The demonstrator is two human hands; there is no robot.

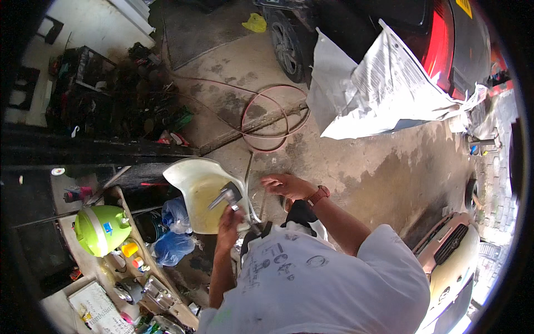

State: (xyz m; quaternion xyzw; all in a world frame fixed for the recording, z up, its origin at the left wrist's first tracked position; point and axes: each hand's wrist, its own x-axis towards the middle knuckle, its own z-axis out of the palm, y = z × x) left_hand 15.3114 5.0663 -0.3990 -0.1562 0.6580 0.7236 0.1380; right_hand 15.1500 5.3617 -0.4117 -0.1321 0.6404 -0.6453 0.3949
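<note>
My left hand is closed around a silver-and-dark metal tool with a dark, blocky head. Its exact kind does not show clearly. It is held up over the seat of a white plastic armchair, whose seat is stained yellowish. My right hand is empty, fingers stretched out to the left, just right of the chair. A brown watch sits on that wrist.
A pinkish hose lies coiled on the concrete ahead. Blue plastic bags and a cluttered bench with a green round container stand at left. A dark car with white sheeting is far right; a pale car stands nearer.
</note>
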